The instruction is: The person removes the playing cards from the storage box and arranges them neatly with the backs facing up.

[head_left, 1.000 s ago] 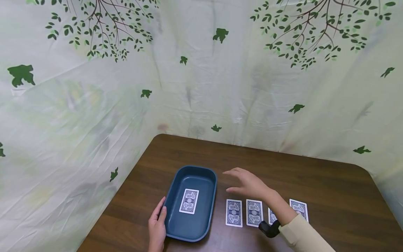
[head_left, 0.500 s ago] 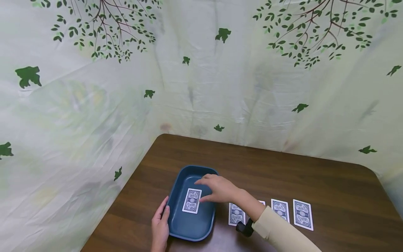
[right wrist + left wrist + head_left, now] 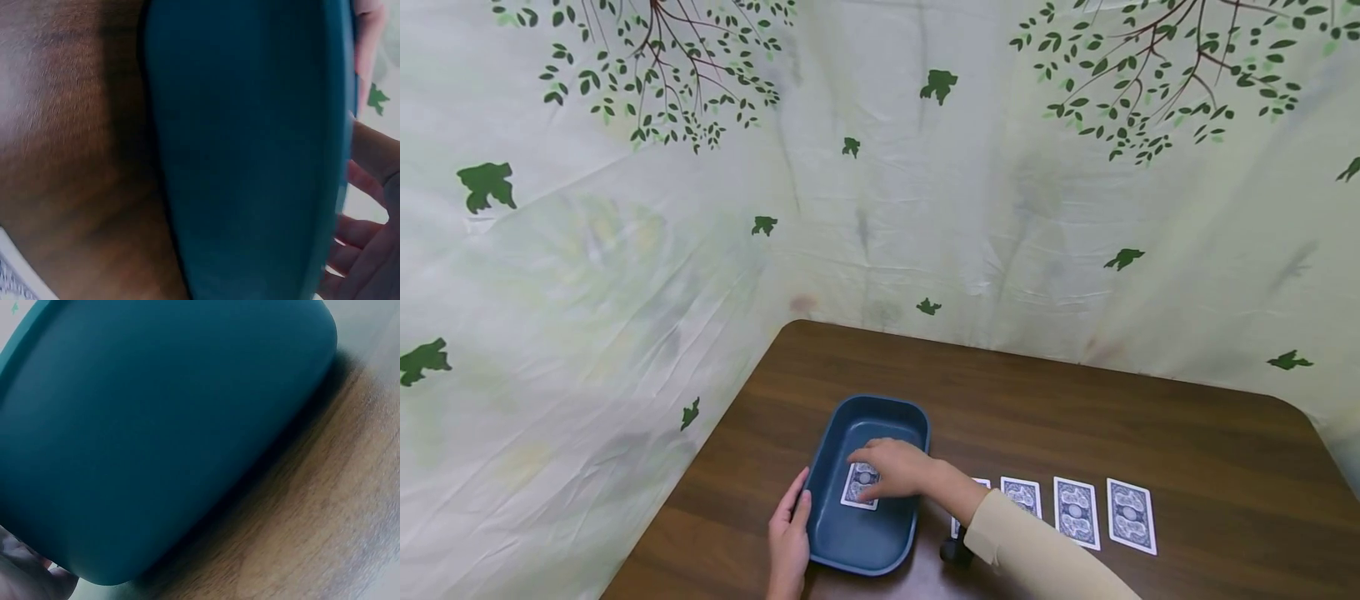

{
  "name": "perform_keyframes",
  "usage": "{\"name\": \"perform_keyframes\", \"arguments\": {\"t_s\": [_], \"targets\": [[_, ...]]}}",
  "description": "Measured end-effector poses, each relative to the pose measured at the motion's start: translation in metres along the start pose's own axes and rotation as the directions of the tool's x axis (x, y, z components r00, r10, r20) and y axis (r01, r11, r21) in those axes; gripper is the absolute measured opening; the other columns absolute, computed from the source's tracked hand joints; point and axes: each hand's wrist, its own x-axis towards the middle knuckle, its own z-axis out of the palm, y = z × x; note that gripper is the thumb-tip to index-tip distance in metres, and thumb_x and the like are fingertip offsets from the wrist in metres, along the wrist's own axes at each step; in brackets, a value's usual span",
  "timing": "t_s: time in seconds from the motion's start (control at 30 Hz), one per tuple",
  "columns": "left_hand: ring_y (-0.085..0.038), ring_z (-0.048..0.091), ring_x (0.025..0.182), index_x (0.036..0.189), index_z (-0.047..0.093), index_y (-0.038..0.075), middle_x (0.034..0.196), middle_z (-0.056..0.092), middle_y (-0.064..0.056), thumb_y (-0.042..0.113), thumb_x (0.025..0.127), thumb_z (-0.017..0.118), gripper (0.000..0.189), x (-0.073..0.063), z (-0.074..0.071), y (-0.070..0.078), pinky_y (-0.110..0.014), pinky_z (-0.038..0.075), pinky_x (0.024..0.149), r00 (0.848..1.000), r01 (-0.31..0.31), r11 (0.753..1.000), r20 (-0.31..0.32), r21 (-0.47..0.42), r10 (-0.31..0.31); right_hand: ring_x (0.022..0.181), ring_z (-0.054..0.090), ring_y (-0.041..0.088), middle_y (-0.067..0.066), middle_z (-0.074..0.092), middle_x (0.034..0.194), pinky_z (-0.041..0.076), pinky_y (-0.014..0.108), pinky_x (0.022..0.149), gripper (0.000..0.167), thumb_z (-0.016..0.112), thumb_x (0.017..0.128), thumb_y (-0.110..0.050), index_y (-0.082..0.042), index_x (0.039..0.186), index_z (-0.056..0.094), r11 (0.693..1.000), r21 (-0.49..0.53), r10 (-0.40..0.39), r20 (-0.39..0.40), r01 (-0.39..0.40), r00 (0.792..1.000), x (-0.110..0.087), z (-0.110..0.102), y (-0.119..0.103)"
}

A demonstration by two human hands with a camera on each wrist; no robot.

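Brown table point(image 3: 1037, 400) supports a blue tray point(image 3: 857, 542), gripped at its left side by the left hand point(image 3: 788, 533). Right hand point(image 3: 898, 468), fingers parted, is over the card point(image 3: 859, 481) inside; contact cannot be determined. Four cards point(image 3: 1077, 512) lie rightward. Leaf-print backdrop point(image 3: 985, 208) behind.

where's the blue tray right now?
Head view, lower centre: the blue tray sits on the table, left of the four-card row, left hand at its left side, right hand over it.
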Motion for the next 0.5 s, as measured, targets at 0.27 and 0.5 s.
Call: {"name": "perform_keyframes", "arguments": {"t_s": [0.27, 0.5], "targets": [[-0.022, 0.038, 0.123, 0.136, 0.045, 0.006, 0.137, 0.044, -0.009, 0.020, 0.099, 0.043, 0.039, 0.001, -0.001, -0.001, -0.010, 0.033, 0.086, 1.000, 0.005, 1.000, 0.009, 0.014, -0.005, 0.122, 0.041, 0.028, 0.013, 0.044, 0.135, 0.036, 0.048, 0.096, 0.065, 0.069, 0.077, -0.048, -0.021, 0.133, 0.050, 0.996, -0.009, 0.094, 0.030, -0.094, 0.995, 0.010, 0.017, -0.006], [-0.023, 0.038, 0.124, 0.137, 0.044, 0.007, 0.138, 0.043, -0.009, 0.022, 0.099, 0.043, 0.040, 0.002, -0.002, -0.003, -0.020, 0.034, 0.093, 0.999, 0.033, 0.999, 0.016, 0.032, -0.033, 0.121, 0.040, 0.031, 0.015, 0.044, 0.134, 0.036, 0.048, 0.095, 0.071, 0.070, 0.072, -0.053, -0.021, 0.133, 0.051, 0.988, -0.028, 0.155, 0.015, -0.154, 0.988, 0.016, 0.029, -0.005]]}}
